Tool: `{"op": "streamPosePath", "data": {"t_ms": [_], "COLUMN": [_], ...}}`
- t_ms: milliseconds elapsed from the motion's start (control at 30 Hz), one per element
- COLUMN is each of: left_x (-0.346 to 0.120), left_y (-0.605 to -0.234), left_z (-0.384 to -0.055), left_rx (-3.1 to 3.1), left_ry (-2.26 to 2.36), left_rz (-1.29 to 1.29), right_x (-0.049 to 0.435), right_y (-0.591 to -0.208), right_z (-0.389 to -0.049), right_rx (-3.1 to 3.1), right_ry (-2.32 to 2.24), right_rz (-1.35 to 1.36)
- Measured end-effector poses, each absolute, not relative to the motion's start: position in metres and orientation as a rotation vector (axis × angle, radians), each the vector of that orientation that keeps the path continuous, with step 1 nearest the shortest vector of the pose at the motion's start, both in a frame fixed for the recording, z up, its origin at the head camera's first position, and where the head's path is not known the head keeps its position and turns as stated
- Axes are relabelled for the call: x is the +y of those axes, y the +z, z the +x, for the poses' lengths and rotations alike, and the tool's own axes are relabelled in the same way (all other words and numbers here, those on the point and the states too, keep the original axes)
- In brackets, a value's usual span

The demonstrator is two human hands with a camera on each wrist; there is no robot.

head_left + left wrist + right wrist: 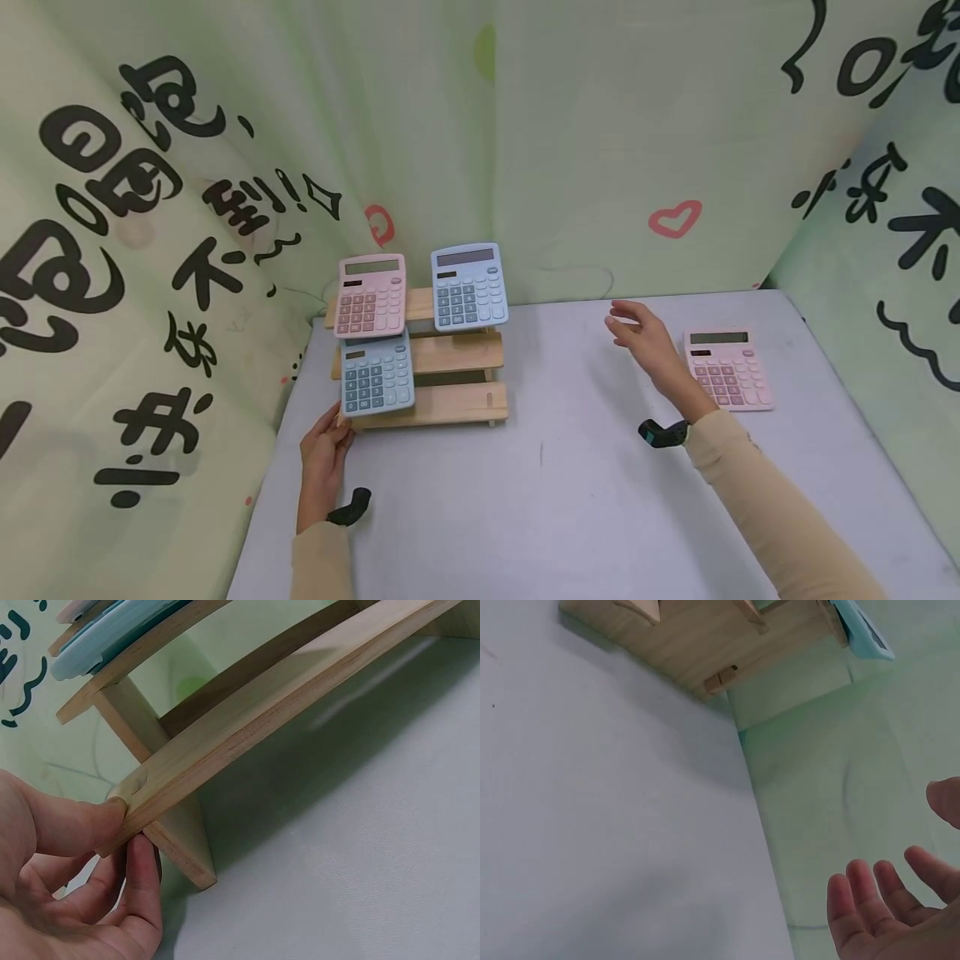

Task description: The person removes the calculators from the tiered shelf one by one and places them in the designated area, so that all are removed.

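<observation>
A wooden tiered stand (457, 403) bears a pink calculator (371, 296) at its upper left, a blue calculator (469, 287) at its upper right and another blue calculator (377, 375) lower on the left. With thumb above and fingers below, my left hand (324, 458) pinches the left end of the bottom slat (225, 735). My right hand (647, 346) hangs over the table between the stand and a second pink calculator (726, 369). Nothing is in it, and its fingers (862, 896) are relaxed and apart from the thumb.
The white table (517, 517) meets a pale green curtain (570, 167) at the back. More printed curtain (247, 375) hangs along the left edge and on the right side. Each wrist wears a black band (663, 433).
</observation>
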State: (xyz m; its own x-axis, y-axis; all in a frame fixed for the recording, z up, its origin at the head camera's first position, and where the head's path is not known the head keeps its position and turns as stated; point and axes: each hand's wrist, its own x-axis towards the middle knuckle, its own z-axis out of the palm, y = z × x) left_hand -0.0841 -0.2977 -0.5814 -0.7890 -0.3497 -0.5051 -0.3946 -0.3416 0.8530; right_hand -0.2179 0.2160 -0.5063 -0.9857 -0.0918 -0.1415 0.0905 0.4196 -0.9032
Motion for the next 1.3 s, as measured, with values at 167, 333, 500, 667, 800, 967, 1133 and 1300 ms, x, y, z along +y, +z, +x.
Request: {"op": "streamPosePath", "data": {"t_ms": [167,333,500,667,800,967,1133,1300], "left_x": [-0.297,-0.297,-0.297,-0.297,-0.296,-0.296,-0.296,-0.297], "left_y": [-0.580,-0.580,-0.581,-0.581,-0.580,-0.582,-0.582,-0.584], "left_z": [-0.084,-0.084,-0.084,-0.084,-0.084,-0.083,-0.084,-0.085], "left_rx": [1.793,1.787,1.805,1.805,1.802,1.792,1.775,1.748], "left_ry": [2.350,2.355,2.336,2.332,2.335,2.350,2.375,2.387], "left_rz": [-0.999,-1.024,-1.042,-1.033,-1.040,-1.038,-1.032,-1.034], "right_x": [0.195,0.175,0.156,0.139,0.126,0.111,0.098,0.085], "right_y": [-0.506,-0.505,-0.504,-0.504,-0.503,-0.501,-0.499,-0.493], "right_z": [-0.223,-0.226,-0.229,-0.235,-0.241,-0.247,-0.255,-0.261], "right_rx": [2.450,2.385,2.301,2.203,2.080,1.869,1.745,1.677], "right_ry": [-1.655,-1.742,-1.840,-1.931,-1.999,-2.102,-2.138,-2.140], "right_rz": [-0.025,-0.034,-0.031,-0.033,-0.017,0.019,0.033,0.036]}}
